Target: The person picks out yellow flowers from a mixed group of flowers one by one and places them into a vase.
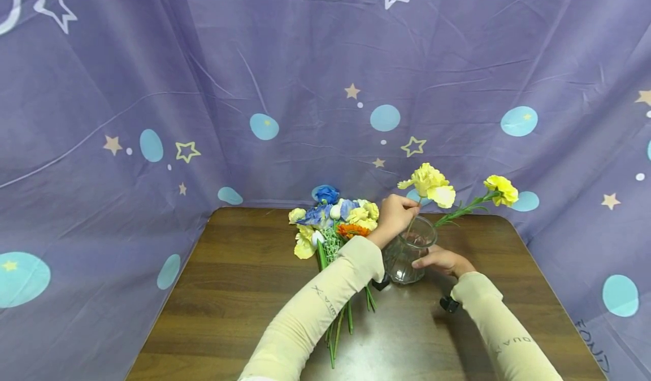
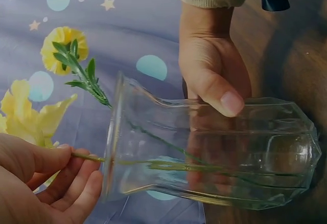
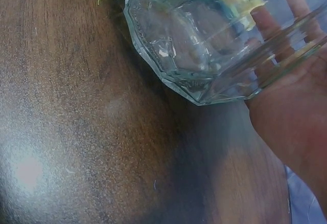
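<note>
A clear faceted glass vase stands on the brown wooden table. My right hand grips its side, thumb on the glass, palm against the wall. Just above the rim, my left hand pinches the thin green stem of a pale yellow carnation; the stem runs down inside the vase. A second yellow flower on a leafy stem leans out of the mouth to the right.
A bunch of blue, yellow and orange artificial flowers lies on the table left of the vase, stems toward me under my left forearm. A purple star-patterned cloth hangs behind and at both sides of the table.
</note>
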A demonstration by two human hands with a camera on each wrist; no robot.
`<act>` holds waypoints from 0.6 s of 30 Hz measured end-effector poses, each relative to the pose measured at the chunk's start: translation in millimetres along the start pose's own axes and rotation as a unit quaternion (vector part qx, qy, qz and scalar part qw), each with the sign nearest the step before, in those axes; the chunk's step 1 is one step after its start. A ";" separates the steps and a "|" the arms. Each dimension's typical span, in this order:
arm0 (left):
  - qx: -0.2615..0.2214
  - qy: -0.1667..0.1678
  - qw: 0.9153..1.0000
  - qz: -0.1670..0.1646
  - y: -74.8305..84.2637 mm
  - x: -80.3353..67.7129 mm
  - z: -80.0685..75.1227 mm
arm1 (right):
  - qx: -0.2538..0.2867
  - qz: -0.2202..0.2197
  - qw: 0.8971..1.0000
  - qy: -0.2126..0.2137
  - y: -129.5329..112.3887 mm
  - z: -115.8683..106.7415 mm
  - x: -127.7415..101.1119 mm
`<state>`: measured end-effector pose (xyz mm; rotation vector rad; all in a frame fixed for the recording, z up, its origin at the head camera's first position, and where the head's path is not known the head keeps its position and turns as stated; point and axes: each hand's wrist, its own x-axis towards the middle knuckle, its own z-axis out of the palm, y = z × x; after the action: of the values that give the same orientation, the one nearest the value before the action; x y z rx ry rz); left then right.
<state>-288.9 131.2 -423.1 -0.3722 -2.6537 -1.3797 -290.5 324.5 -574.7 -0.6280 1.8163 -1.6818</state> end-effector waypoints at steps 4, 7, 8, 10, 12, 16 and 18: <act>0.012 -0.003 1.000 -0.007 0.5 -0.4 3.1 | 0.006 0.006 1.000 -0.002 -0.6 -0.1 -0.5; 0.024 -0.009 1.000 -0.008 0.9 -1.5 4.6 | 0.014 0.009 1.000 -0.006 -0.7 0.1 -0.2; 0.028 -0.012 1.000 -0.010 1.0 -2.0 5.1 | 0.014 0.010 1.000 -0.006 -0.5 0.0 -0.2; 0.032 -0.016 0.999 -0.016 0.9 -2.8 5.9 | 0.014 0.009 1.000 -0.009 -0.4 0.1 0.2; 0.039 -0.019 0.999 -0.020 0.6 -3.4 6.8 | 0.012 0.008 1.000 -0.010 -0.4 0.4 0.5; 0.064 -0.028 0.997 -0.019 0.4 -3.7 8.2 | 0.012 0.005 1.000 -0.009 -0.9 0.7 0.5; 0.079 -0.030 0.996 -0.017 1.8 -4.0 7.9 | 0.013 0.007 1.000 -0.008 -0.9 0.6 0.2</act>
<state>-284.5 138.0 -427.2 -0.3574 -2.8074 -1.1757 -290.3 323.8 -573.8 -0.6153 1.7798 -1.6841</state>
